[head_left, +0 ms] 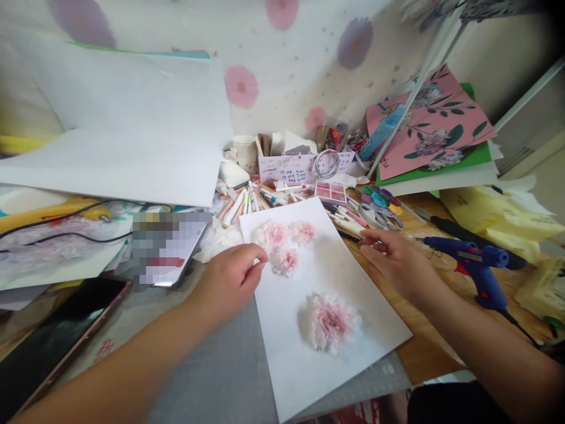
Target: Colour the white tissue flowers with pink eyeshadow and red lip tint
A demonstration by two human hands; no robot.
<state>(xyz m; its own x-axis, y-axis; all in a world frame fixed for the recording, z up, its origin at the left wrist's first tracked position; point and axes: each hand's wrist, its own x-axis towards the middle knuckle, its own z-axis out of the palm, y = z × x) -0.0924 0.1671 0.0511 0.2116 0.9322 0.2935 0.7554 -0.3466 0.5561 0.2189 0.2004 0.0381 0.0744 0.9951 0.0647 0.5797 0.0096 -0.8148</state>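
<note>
A white sheet of paper (pixel 286 330) lies slanted before me. Three small pink-and-white ruffled flowers (pixel 289 261) are grouped on its upper part, and a larger ruffled flower (pixel 332 323) sits lower down. My left hand (pixel 233 277) is over the sheet's left edge, beside the small flowers. Its thumb and index finger are curled close together; whatever they may pinch is hidden. Off the sheet's right edge, my right hand (pixel 397 262) hovers over the wooden table (pixel 426 347), thumb and fingers apart. Nothing can be made out between them.
A blue glue gun (pixel 474 256) lies right of my right hand. Markers (pixel 241 206), a pink palette (pixel 330 191) and scissors (pixel 375 217) crowd the back. Phones (pixel 66 335) and a yellow glue gun (pixel 57 215) are at left. Flowered pink paper (pixel 435 126) leans back right.
</note>
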